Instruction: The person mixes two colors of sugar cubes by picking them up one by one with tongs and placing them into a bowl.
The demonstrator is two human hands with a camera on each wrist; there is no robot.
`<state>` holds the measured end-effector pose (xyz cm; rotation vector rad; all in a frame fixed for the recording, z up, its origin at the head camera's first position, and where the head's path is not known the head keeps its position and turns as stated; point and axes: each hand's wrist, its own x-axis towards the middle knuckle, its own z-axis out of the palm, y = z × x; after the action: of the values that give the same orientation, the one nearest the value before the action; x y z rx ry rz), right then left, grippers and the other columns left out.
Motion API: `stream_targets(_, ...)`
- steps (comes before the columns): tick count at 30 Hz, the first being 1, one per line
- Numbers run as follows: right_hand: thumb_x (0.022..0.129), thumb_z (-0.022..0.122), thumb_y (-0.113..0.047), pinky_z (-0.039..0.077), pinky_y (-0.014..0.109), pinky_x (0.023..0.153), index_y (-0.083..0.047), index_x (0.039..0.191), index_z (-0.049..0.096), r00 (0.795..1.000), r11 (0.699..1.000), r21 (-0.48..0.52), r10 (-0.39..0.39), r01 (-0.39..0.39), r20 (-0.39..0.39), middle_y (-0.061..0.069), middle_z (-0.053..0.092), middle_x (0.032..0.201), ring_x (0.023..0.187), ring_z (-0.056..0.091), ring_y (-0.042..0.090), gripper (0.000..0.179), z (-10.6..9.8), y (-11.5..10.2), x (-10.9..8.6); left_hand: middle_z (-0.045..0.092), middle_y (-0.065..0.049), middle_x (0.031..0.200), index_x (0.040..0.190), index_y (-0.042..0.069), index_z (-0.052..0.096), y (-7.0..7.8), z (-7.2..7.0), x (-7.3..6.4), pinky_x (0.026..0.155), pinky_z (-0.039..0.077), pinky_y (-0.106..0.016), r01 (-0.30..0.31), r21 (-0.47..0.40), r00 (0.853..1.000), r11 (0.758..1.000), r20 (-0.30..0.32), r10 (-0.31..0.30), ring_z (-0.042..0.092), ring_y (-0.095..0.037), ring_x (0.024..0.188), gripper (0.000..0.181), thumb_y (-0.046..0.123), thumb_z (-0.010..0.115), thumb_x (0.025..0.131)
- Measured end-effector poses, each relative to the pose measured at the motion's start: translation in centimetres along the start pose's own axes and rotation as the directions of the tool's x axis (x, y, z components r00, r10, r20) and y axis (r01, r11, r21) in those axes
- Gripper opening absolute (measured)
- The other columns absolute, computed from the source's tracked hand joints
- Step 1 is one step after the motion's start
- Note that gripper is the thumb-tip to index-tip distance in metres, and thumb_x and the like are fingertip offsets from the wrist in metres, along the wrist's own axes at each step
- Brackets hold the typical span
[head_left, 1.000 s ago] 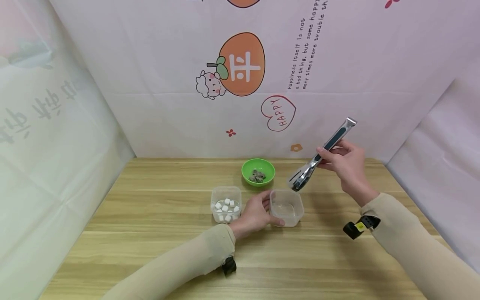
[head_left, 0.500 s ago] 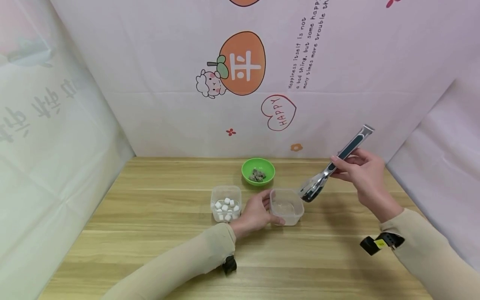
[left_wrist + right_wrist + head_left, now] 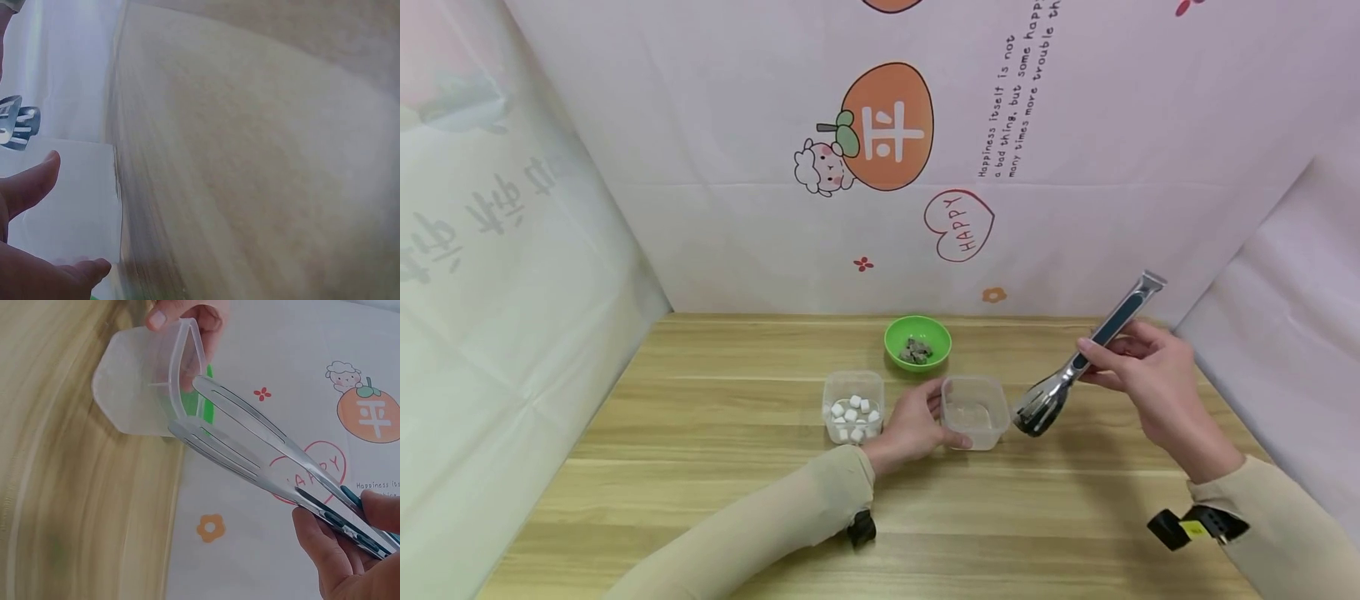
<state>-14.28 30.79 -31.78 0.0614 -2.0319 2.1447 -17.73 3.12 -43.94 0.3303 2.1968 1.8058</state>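
Note:
A translucent square plastic container [image 3: 976,429] stands on the wooden table, and nothing shows inside it. My left hand [image 3: 913,427] grips its left side, thumb at the front and fingers behind; the left wrist view shows thumb and fingertip against the container [image 3: 75,200]. My right hand [image 3: 1161,387] holds a pair of metal tongs [image 3: 1118,321] with dark grip inlays, raised at a slant over the table. The slotted tips point down, just right of the container. In the right wrist view the two arms of the tongs [image 3: 225,453] are parted, with nothing between the tips.
Left of my left hand stands a second translucent container [image 3: 853,380] with several white cubes [image 3: 851,414]. Behind both is a green bowl [image 3: 928,328] with greyish-brown lumps [image 3: 915,351]. A printed white cloth [image 3: 737,242] closes off the table's back edge.
My right hand has moved right and toward me with the tongs, their tips sinking from behind the container to beside its right wall. My left hand has kept its place.

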Motion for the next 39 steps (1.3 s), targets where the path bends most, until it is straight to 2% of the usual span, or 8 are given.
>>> stream_targets(12, 0.091, 0.080, 0.004, 0.067, 0.038, 0.071, -0.004, 0.103, 0.072, 0.999, 0.999, -0.030, 0.036, -0.035, 0.017, 0.010, 0.075, 0.088, 0.077, 0.077, 0.020, 0.016, -1.1, 1.1, -2.5, 0.052, -0.016, 0.156, 0.155, -0.003, 0.044, 0.1, 0.4, 0.2, 0.116, 0.045, -0.032, -0.028, -0.008, 1.000, 1.000, -0.009, 0.028, 0.052, -0.032, 0.142, 0.104, -0.010, 0.095, 0.065)
stream_targets(23, 0.091, 0.078, 0.007, 0.067, 0.040, 0.070, -0.005, 0.099, 0.074, 0.994, 0.994, -0.030, 0.109, -0.108, 0.011, 0.012, 0.076, 0.087, 0.074, 0.077, 0.023, 0.015, -1.3, 2.2, -4.1, 0.051, -0.012, 0.157, 0.158, -0.002, 0.040, 0.3, 0.8, 0.4, 0.117, 0.045, -0.032, -0.003, 0.028, 1.000, 1.000, -0.011, 0.003, 0.052, -0.029, 0.142, 0.108, -0.007, 0.096, 0.066)
stream_targets(33, 0.092, 0.079, 0.004, 0.067, 0.040, 0.072, -0.004, 0.100, 0.073, 0.987, 0.982, -0.100, 0.160, -0.157, 0.026, 0.009, 0.076, 0.086, 0.074, 0.077, 0.024, 0.013, -1.1, 2.3, -5.1, 0.053, -0.012, 0.156, 0.157, 0.000, 0.044, 0.2, 1.3, 0.7, 0.115, 0.046, -0.030, -0.010, 0.044, 1.000, 0.999, -0.005, 0.011, 0.053, -0.028, 0.141, 0.105, -0.004, 0.097, 0.067)
stream_targets(39, 0.092, 0.080, 0.002, 0.067, 0.043, 0.073, 0.002, 0.103, 0.068, 0.983, 0.975, -0.142, 0.177, -0.170, 0.037, 0.010, 0.075, 0.087, 0.075, 0.077, 0.025, 0.017, -0.8, 2.5, -5.6, 0.053, -0.012, 0.155, 0.156, 0.000, 0.045, 0.3, 1.6, 0.9, 0.115, 0.046, -0.029, -0.009, 0.039, 1.000, 0.999, -0.008, 0.009, 0.053, -0.028, 0.140, 0.104, -0.004, 0.097, 0.067)
